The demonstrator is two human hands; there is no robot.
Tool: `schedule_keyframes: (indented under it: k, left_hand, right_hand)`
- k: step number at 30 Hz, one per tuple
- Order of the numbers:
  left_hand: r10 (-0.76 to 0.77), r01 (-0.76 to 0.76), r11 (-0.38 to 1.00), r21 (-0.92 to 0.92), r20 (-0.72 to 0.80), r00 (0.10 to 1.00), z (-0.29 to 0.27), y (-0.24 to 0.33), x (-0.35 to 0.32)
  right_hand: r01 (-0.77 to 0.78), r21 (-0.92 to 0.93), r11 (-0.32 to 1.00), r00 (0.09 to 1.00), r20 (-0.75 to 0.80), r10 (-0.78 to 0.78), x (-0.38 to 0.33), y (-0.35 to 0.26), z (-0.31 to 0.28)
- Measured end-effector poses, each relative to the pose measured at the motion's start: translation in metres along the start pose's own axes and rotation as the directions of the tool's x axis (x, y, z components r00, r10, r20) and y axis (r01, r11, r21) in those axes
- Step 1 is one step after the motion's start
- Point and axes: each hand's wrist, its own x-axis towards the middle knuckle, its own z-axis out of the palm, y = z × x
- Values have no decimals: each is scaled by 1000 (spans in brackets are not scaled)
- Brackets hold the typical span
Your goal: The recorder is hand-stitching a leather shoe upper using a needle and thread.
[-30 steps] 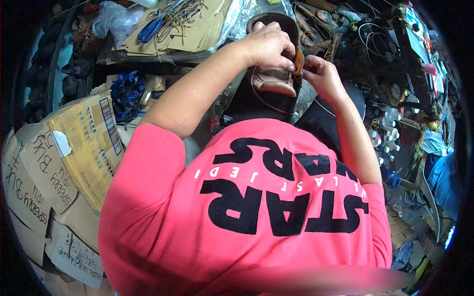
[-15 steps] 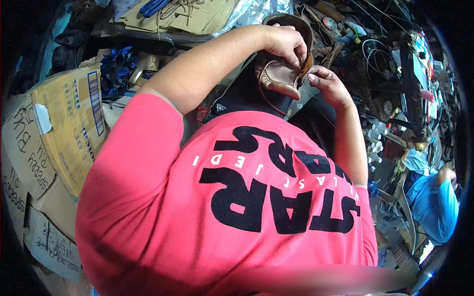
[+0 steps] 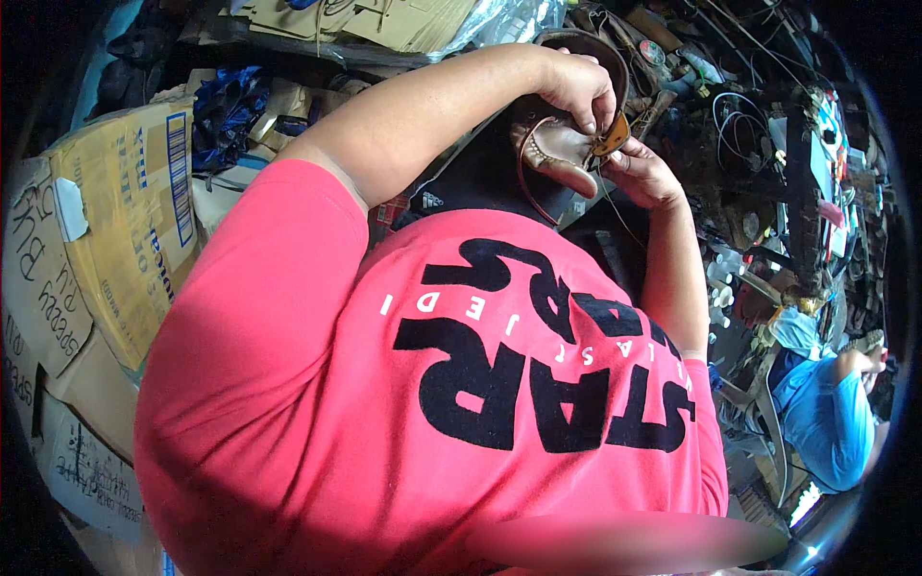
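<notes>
In front of my chest is a brown leather shoe (image 3: pixel 565 146) with pale stitches along its front seam. A tan-orange leather flap (image 3: pixel 613 135) stands up at its opening. My left hand (image 3: pixel 581 91) reaches over from above, its fingers pinched together at the flap; what lies between them is hidden. At the flap's lower edge, my right hand (image 3: pixel 647 175) is closed on the shoe with thumb and fingers. A reddish-brown lace (image 3: pixel 530 190) loops down the shoe's left side. From near my right fingers hangs a thin cord (image 3: pixel 622 213).
Cardboard boxes (image 3: pixel 115 240) are stacked at the left. Flat tan sheets (image 3: pixel 384 27) lie on a plastic-covered surface at the top. Tools, scraps and a coiled white cable (image 3: pixel 735 125) crowd the right. A person in a blue shirt (image 3: pixel 828 422) sits at the lower right.
My right hand has come closer in against the flap, which now shows more of its tan face. The thin cord now shows below my right hand. The view has shifted a little.
</notes>
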Motion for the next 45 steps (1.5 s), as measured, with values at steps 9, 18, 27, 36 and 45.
schedule_keyframes:
  k: [9, 18, 27, 36, 45]
  left_hand:
    - [12, -12, 1000, -9, -69, 998, 6, 2, 4]
    - [136, -134, 968, -214, -9, 991, 1, -8, 5]
    - [-74, 75, 996, -38, 39, 997, -1, 5, 9]
    - [-27, 30, 997, -68, 51, 998, 0, -2, 11]
    - [93, -105, 985, -135, -90, 992, 6, -14, 2]
  right_hand:
    - [68, 48, 997, 996, 62, -71, -2, 6, 2]
    - [201, -348, 916, 920, -255, -299, -29, 7, 25]
    - [150, -520, 841, 875, -326, -358, -24, 3, 47]
    - [207, -529, 823, 880, -267, -393, -15, -2, 55]
    - [165, -554, 816, 862, -321, -393, -21, -1, 56]
